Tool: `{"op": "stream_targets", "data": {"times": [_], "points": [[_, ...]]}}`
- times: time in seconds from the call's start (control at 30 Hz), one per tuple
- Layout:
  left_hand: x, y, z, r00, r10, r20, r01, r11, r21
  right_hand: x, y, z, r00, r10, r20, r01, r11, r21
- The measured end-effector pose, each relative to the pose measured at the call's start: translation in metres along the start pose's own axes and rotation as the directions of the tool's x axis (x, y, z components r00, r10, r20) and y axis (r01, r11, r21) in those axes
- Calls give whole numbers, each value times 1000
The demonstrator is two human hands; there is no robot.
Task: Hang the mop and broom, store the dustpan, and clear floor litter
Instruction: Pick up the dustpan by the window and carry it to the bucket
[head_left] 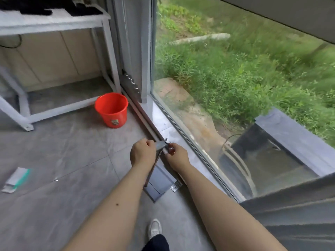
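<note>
Centre frame, our left hand and right hand both grip the dustpan handle top; it looks light, stiff plastic.

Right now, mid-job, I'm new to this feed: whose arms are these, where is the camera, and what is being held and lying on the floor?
There is no machine here: a person wears one wide-angle camera on the head, looking forward and down, so the arms are their own. The left hand and right hand both grip the top of a grey dustpan handle. Its flat grey pan sits on the grey tiled floor below, beside a large window. A red bucket stands further off near a white rack. To the left lies a small white and green wrapper, likely litter. A white shoe shows at the bottom.
</note>
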State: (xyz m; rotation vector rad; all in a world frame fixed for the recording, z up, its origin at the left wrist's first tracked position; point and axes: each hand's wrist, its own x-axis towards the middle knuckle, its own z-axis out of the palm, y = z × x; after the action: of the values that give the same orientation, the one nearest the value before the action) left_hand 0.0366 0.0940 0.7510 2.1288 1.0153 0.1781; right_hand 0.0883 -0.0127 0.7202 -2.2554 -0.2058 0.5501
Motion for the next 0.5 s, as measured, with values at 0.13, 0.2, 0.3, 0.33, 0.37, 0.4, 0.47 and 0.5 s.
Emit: {"op": "stream_targets", "data": {"times": [0.13,0.2,0.3,0.33,0.37,0.4,0.47,0.5], "points": [[73,-4,-29,997,-27,-73,29,999,31,63,-46,25,987,-77,141,79,997,-11],[103,-7,-43,993,-61,-96,65,997,36,86,-68,38,973,-117,198,123,992,-16],[143,-16,-62,987,-84,-136,92,995,48,109,-95,53,948,-172,267,170,985,29],[158,-22,-70,985,-94,-145,102,994,49,118,-105,60,936,-197,292,193,980,43],[171,-27,-75,985,-92,-147,101,994,51,126,-114,67,925,-213,315,205,977,59],[182,-30,-81,985,-88,-146,98,994,58,133,-121,73,916,-223,334,213,975,66],[204,-37,-92,987,-87,-134,96,994,61,145,-136,86,906,-219,363,208,976,71],[222,-43,-100,988,-94,-126,101,994,51,155,-148,98,901,-215,376,207,976,63]]}}
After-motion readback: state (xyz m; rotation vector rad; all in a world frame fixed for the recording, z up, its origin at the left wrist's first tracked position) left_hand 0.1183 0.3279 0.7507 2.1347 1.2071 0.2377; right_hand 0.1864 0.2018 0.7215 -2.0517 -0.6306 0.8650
